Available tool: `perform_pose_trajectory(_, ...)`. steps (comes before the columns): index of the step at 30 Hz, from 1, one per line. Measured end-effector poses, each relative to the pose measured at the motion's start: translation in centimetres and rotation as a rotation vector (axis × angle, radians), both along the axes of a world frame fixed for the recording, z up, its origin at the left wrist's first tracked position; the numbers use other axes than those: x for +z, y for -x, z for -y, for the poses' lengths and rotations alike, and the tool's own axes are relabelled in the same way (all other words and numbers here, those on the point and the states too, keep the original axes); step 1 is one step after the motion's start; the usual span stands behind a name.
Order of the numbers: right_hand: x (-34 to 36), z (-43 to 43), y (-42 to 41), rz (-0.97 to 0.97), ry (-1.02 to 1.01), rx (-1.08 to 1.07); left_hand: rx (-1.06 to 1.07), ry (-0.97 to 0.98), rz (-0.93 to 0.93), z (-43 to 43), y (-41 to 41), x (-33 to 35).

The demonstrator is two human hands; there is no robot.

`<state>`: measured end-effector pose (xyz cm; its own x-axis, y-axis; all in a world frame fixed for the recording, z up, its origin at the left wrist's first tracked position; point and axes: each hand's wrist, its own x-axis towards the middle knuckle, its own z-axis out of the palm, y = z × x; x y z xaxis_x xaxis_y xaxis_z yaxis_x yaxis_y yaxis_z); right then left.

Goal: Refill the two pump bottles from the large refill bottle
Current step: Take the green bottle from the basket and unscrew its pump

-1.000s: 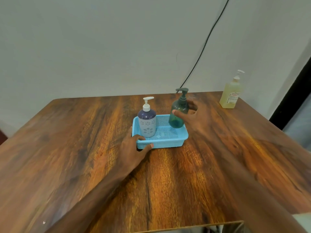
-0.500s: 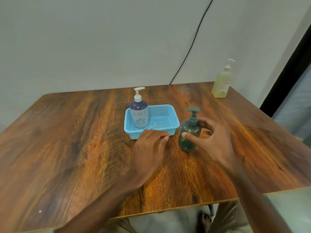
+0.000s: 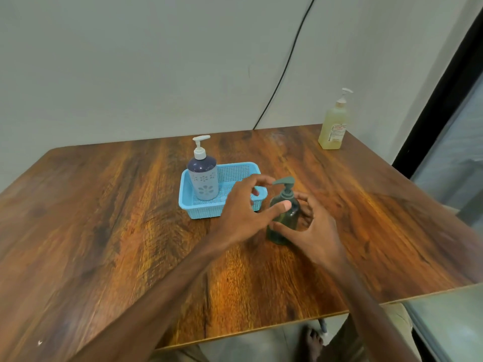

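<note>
Since half a second ago the left hand [image 3: 243,212] has left the front rim of the blue basket [image 3: 203,212] and come across to the green pump bottle [image 3: 288,217], which has stayed at its place on the table [image 3: 104,218].

Near the middle of the table, a little toward the far edge, stands the basket. The white-and-navy pump bottle [image 3: 204,178] is upright in its left end.

The left forearm comes in from the near left edge. This hand is spread and not closed. Its thumb lies on the shoulder of the green bottle, and its fingers are bent toward the nozzle of the pump. I cannot tell if the index finger touches the nozzle.

The green bottle stands upright on the wood, just beside the right front corner of the basket. The right hand [image 3: 317,232] grips it low. The thumb is on the near side of the body, and the fingers are curled round the far side.

At the far right corner of the table the yellow refill bottle [image 3: 332,126] stands upright, well apart from both hands.
</note>
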<state>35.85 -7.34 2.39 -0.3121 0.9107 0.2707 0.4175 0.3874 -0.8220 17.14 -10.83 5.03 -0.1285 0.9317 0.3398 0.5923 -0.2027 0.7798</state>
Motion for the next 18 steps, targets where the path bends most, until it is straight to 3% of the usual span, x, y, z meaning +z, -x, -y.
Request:
perform_pose_trajectory(5,-0.5,-0.2,0.2,-0.089,0.031,0.046,-0.140,0.130,-0.048,-1.7,-1.1,0.3)
perform_pose_trajectory(13,-0.8,0.3,0.5,-0.131,-0.031,0.062,0.053,-0.053,0.028,-0.7,-2.7,-0.7)
perform_pose_trajectory(18,-0.9,1.1,0.6,-0.140,-0.077,0.023,0.195,-0.167,0.184,-0.5,-4.6,-0.9)
